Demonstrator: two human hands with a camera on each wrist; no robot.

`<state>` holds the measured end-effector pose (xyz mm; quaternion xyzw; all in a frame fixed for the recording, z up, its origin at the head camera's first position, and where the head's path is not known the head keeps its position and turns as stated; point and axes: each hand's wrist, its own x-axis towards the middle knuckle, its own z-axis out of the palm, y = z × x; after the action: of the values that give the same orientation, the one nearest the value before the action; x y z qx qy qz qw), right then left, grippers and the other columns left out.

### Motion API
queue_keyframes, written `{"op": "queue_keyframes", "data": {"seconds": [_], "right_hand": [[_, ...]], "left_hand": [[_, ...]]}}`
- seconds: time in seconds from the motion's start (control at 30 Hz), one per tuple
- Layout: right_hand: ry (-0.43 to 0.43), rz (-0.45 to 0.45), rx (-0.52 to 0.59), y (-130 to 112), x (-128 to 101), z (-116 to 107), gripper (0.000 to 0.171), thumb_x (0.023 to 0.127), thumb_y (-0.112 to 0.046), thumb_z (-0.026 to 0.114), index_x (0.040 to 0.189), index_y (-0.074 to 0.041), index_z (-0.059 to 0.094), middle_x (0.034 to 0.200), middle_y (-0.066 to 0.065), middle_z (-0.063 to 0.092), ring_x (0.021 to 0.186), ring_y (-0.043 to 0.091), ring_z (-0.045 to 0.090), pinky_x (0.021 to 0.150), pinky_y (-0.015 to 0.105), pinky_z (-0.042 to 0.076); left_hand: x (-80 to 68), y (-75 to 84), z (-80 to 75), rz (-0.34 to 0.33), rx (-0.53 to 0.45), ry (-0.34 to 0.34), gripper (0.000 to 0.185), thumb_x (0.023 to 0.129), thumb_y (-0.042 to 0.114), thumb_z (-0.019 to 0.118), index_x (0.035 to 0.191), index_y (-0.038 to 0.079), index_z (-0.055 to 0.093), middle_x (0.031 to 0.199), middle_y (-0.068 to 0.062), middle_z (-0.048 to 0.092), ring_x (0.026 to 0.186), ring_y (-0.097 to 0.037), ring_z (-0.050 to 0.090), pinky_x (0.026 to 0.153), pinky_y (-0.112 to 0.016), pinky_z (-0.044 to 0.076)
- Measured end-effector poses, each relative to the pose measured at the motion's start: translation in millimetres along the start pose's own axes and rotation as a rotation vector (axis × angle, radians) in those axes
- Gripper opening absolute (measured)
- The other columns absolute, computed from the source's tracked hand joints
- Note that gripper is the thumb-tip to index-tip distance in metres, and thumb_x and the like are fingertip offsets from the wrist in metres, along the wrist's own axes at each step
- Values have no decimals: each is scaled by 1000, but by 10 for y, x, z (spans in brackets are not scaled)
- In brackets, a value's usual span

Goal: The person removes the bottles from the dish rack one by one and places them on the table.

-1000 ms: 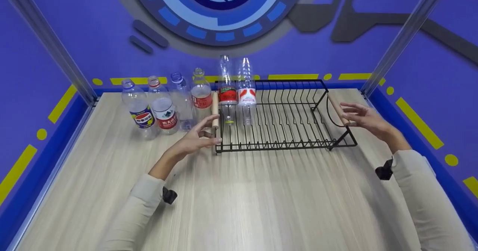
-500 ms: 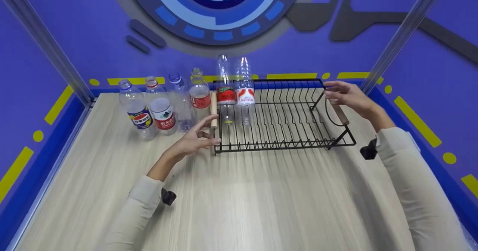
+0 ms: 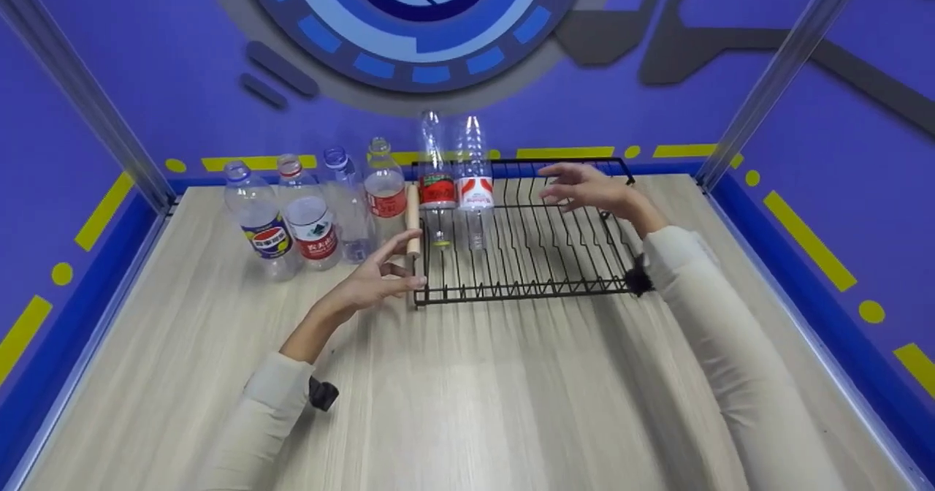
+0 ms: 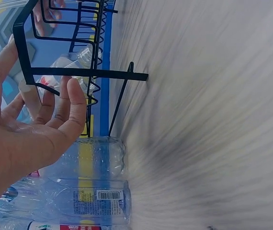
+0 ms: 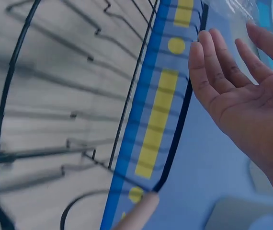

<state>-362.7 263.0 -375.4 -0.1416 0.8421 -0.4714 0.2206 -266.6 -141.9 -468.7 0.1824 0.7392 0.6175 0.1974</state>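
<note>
A black wire dish rack (image 3: 522, 297) stands on the table with wooden handles at its ends. My left hand (image 3: 372, 275) holds its left end, with fingers curled by the wooden handle (image 4: 29, 98) and thumb at the frame's front corner. Two clear plastic bottles are set upside down between the wires at the rack's left: a red-and-green-labelled bottle (image 3: 437, 193) and a white-and-red-labelled bottle (image 3: 475, 194). Over the back right of the rack, my right hand (image 3: 584, 188) is spread and holds nothing; in the right wrist view its palm (image 5: 256, 103) faces the camera.
Several bottles without caps stand upright left of the rack: one with a blue label (image 3: 269, 239), one with a white-and-red label (image 3: 315, 231), one with a purple neck (image 3: 353, 213) and one with a red label (image 3: 386, 202). A blue wall (image 3: 350, 111) rises behind.
My right hand has left the rack's right handle, risen past its back end and swept left over the rack toward the two bottles. The left hand stays at the left end.
</note>
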Motion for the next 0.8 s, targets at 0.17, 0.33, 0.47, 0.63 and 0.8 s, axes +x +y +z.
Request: {"op": "queue_keyframes", "data": {"seconds": [0.17,0.33,0.47,0.63,0.8], "right_hand": [[-87,79,1,-63,268,185,56,108,-18,50,159,-8,29,145,26,51,124,32,59,106,47,52],[-145,187,-67,-75,392,229,63,108,-21,51,162,-10,21,150,25,47,118,26,60,112,52,47],[-179,211,-62,-167,505,305,72,107,-24,54,164,-13,12,151,25,46,112,22,60,112,49,47],[-207,240,-33,-292,624,471,86,104,-28,60,165,-17,0,154,24,45,131,35,54,114,50,45],[-204,288,-42,-352,696,622,97,102,-30,63,164,-16,-12,156,25,41,139,38,49,113,47,47]], "left_hand": [[-19,-31,-6,-1,-15,12,86,92,13,77,162,22,28,155,-17,33,107,-22,58,82,-39,59],[9,-12,8,-3,-17,-9,87,91,14,77,162,24,28,159,-18,32,106,-20,58,82,-35,58],[12,11,-23,-7,-5,-16,88,91,17,78,163,24,28,161,-19,30,105,-20,59,83,-36,58],[2,32,-46,-16,13,-5,87,91,18,78,162,28,29,159,-14,34,106,-20,59,83,-39,58],[10,6,-27,-21,3,-14,87,92,18,78,162,30,28,159,-16,33,109,-21,59,85,-41,58]]}}
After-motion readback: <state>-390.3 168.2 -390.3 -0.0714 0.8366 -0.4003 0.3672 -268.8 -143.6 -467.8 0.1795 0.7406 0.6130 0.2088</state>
